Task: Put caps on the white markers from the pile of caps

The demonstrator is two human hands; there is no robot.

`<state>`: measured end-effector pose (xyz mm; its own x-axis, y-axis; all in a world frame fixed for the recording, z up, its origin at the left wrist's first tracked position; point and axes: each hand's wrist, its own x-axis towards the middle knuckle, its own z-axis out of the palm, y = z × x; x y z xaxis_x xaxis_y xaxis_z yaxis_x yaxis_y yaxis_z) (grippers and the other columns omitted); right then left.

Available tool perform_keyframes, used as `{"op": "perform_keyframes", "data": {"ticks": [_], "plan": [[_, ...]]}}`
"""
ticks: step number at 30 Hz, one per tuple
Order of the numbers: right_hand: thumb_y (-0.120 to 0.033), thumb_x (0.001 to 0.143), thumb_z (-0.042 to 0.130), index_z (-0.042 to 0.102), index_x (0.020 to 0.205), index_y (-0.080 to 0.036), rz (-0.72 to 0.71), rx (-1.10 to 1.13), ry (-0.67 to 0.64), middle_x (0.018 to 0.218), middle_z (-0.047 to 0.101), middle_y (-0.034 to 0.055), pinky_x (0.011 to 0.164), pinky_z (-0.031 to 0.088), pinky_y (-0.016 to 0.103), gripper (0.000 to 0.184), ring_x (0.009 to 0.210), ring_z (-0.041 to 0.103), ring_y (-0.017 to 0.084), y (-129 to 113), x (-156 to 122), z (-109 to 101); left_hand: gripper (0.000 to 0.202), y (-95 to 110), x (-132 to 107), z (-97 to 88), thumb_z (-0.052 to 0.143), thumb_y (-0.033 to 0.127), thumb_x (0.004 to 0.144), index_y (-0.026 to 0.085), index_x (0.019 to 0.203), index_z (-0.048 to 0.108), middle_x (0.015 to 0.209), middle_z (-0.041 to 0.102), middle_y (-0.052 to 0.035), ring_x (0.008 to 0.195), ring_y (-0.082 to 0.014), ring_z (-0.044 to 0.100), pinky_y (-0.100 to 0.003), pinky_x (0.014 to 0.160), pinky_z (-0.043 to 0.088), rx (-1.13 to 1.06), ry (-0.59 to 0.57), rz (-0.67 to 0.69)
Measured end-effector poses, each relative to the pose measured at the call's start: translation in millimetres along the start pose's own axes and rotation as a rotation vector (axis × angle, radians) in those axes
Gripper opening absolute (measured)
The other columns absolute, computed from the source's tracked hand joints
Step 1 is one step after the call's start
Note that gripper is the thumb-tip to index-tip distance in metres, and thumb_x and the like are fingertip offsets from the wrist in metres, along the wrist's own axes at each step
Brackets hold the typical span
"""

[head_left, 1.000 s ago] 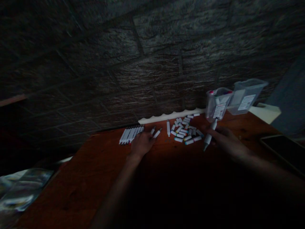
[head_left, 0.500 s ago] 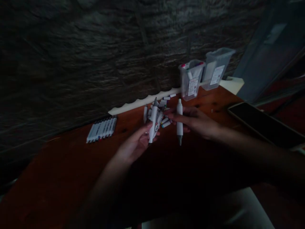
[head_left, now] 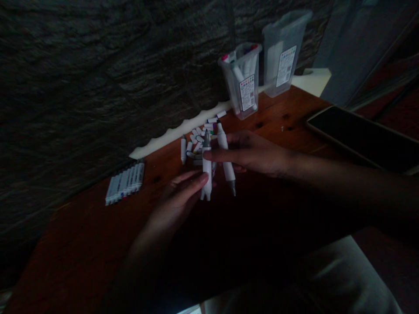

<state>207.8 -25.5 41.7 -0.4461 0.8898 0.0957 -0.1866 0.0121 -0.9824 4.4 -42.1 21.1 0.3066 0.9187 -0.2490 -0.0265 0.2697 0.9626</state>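
Observation:
My left hand (head_left: pixel 183 189) is closed on a white marker (head_left: pixel 207 168) with a grey tip end pointing up; a second marker seems to lie behind it, mostly hidden. My right hand (head_left: pixel 253 152) grips another white marker (head_left: pixel 226 152), tilted, its dark nib uncovered at the top and a grey end pointing down. A fingertip of that hand touches the marker in my left hand. Behind the hands, several small white caps (head_left: pixel 197 136) with coloured ends lie loose on the wooden table (head_left: pixel 157 174). A single marker (head_left: pixel 183 149) stands or lies just left of them; I cannot tell which.
A row of white markers (head_left: pixel 125 183) lies on the left. Toward the back stand a clear plastic box (head_left: pixel 234 93) with markers inside and a second clear box (head_left: pixel 273 65). At the right lies a dark tablet-like slab (head_left: pixel 363 135). A wavy pale strip (head_left: pixel 176 131) runs along the stone wall.
My right hand has moved left, bringing its marker close beside the one in my left hand. Its marker now tilts and shows a dark nib on top. The camera view has shifted.

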Motion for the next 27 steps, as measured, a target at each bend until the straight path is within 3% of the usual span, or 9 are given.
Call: {"op": "perform_keyframes", "data": {"ticks": [6,10,18,22,27], "plan": [[-0.044,0.081,0.067,0.065,0.076,-0.016,-0.016,-0.006,0.035,0.058,0.056,-0.0050,0.040,0.030,0.017,0.028,0.044,0.043,0.004,3,2,-1,0.020,4,-1,3.6,0.076,0.028,0.074,0.018,0.091,0.074,0.088,0.075,-0.0037,0.079,-0.0187,0.070,-0.029,0.074,0.056,-0.064,0.049,0.032],[-0.048,0.082,0.066,0.061,0.069,-0.017,-0.026,0.020,0.135,0.053,0.052,-0.0050,0.039,0.031,0.018,0.034,0.042,0.043,0.005,3,5,-5,0.016,10,2,-2.3,0.073,0.017,0.076,0.023,0.090,0.072,0.084,0.075,0.0010,0.078,-0.0138,0.070,-0.024,0.072,0.057,-0.155,0.132,0.073],[-0.045,0.080,0.069,0.068,0.076,-0.019,-0.031,0.109,0.209,0.067,0.065,-0.0007,0.043,0.038,0.018,0.026,0.052,0.052,0.008,3,8,-8,0.023,14,3,-9.0,0.064,0.019,0.084,0.026,0.105,0.066,0.104,0.072,0.0015,0.092,-0.0112,0.068,-0.020,0.084,0.055,-0.180,0.187,0.206],[-0.040,0.078,0.072,0.067,0.077,-0.017,-0.029,0.169,0.221,0.069,0.067,0.0007,0.048,0.044,0.019,0.023,0.056,0.057,0.009,1,9,-10,0.020,16,1,-8.5,0.067,0.020,0.081,0.024,0.100,0.068,0.106,0.072,0.0006,0.094,-0.0130,0.069,-0.022,0.086,0.055,-0.132,0.198,0.250],[-0.038,0.080,0.070,0.067,0.075,-0.017,-0.024,0.169,0.206,0.067,0.067,0.0004,0.047,0.042,0.019,0.023,0.054,0.056,0.009,0,8,-11,0.017,18,1,-9.1,0.067,0.018,0.080,0.022,0.097,0.069,0.104,0.073,0.0003,0.095,-0.0133,0.068,-0.021,0.085,0.056,-0.160,0.218,0.272]]}}
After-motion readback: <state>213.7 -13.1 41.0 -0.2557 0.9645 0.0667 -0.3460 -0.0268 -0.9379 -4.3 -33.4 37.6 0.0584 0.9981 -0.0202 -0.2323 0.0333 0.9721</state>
